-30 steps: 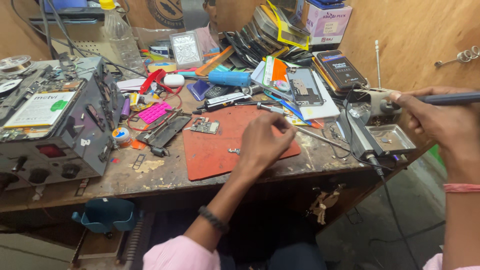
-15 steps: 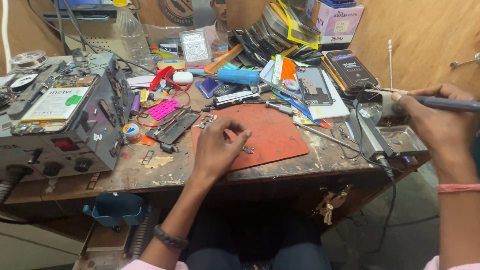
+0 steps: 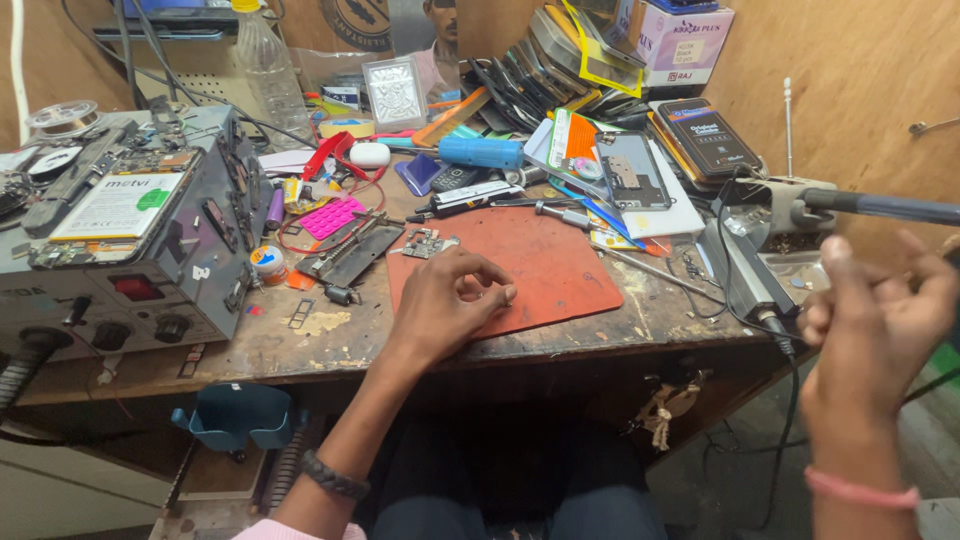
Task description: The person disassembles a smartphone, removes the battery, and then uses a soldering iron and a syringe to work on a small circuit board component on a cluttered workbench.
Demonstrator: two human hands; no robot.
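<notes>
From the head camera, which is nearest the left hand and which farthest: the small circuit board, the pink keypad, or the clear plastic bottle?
Measured from the left hand, resting on the red mat:
1. Small circuit board, just beyond the fingers at the mat's far left corner.
2. Pink keypad, farther back and to the left.
3. Clear plastic bottle, at the bench's back, far left.

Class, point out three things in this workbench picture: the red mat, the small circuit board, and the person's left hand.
Red mat (image 3: pixel 560 262), head view, bare middle of its surface.
Small circuit board (image 3: pixel 425 243), head view, centre of the board.
Left hand (image 3: pixel 445 305), head view, back of the hand.
</notes>
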